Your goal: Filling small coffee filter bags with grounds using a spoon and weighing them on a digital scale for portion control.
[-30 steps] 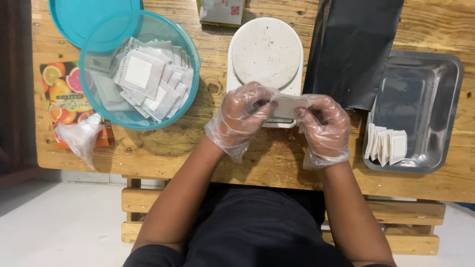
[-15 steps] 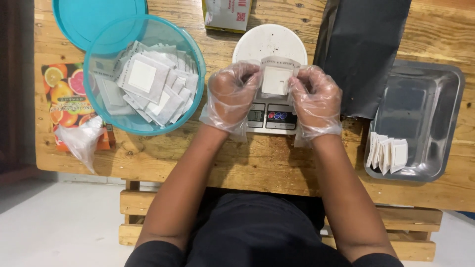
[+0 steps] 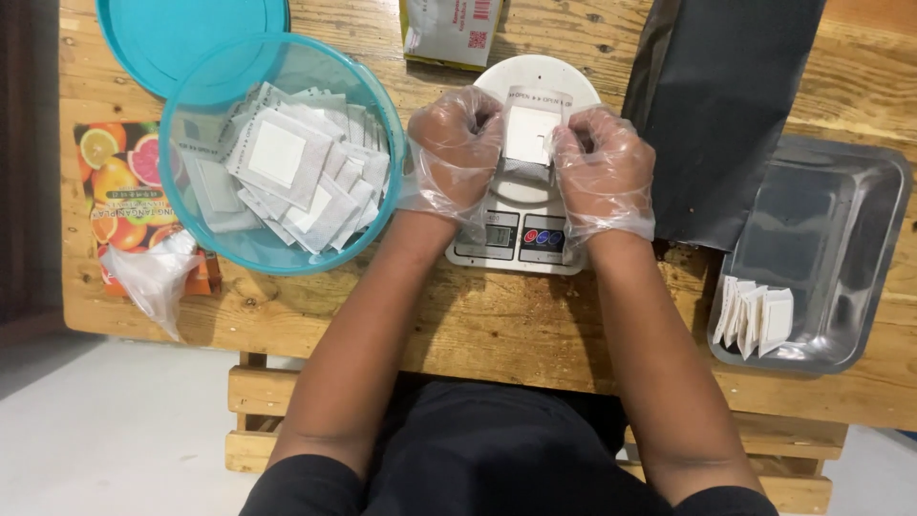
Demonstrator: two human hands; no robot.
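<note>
Head view showed both gloved hands closed on one white sachet [image 3: 531,134], held flat above the scale [image 3: 521,229]. The left hand [image 3: 457,143] pinched its left edge, the right hand [image 3: 600,167] its right edge, equally near. Farther left, the blue bowl [image 3: 191,239] held many loose sachets; at right, the metal tray [image 3: 841,239] held a short row of them, standing on edge.

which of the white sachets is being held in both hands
The sachet above the round white scale, pinched between both gloved hands; the others lie in the blue bowl or steel tray.
</note>
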